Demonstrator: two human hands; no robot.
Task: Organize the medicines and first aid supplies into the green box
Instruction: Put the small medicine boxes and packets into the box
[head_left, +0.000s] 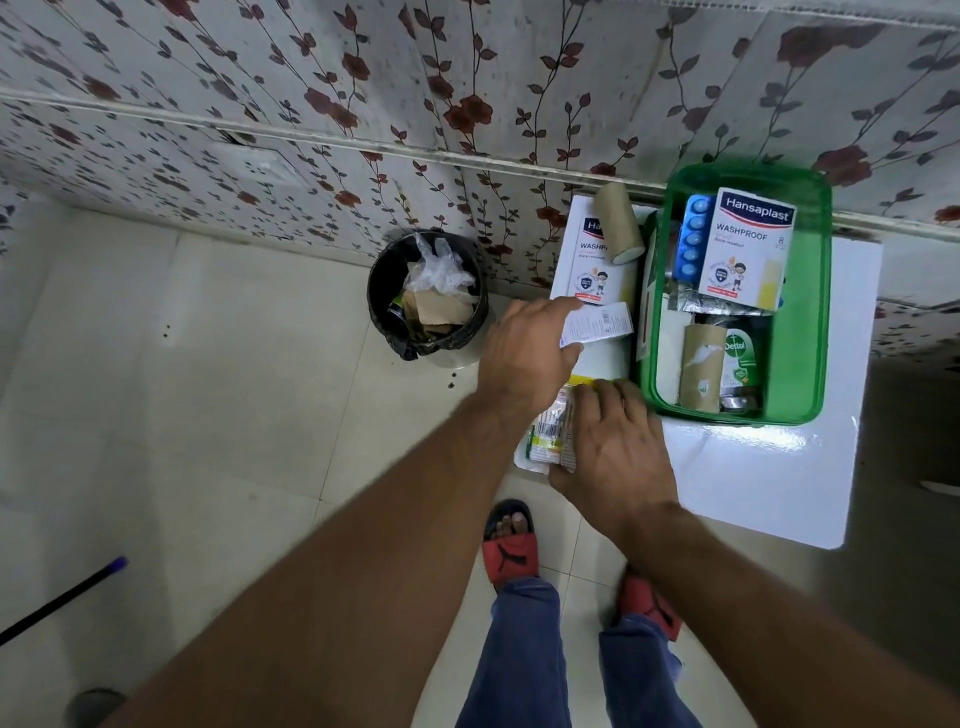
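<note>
The green box (808, 332) stands on a white table (769, 478). Inside it lie a Hansaplast carton (748, 249), a blue blister strip (693, 239), a brown bandage roll (701, 364) and a Dettol bottle (740, 364). Left of the box, a second Hansaplast carton (592, 260) lies under another brown roll (618, 223). My left hand (524, 353) holds a small white medicine box (597, 325) beside the green box. My right hand (618, 447) rests on a stack of medicine packets (550, 436) at the table's front left corner; its fingers curl over them.
A black bin (428, 296) full of paper and plastic stands on the tiled floor left of the table. Floral wall panels rise behind. A dark stick with a purple tip (62, 597) lies at the lower left. My feet in red slippers (511, 545) are below the table edge.
</note>
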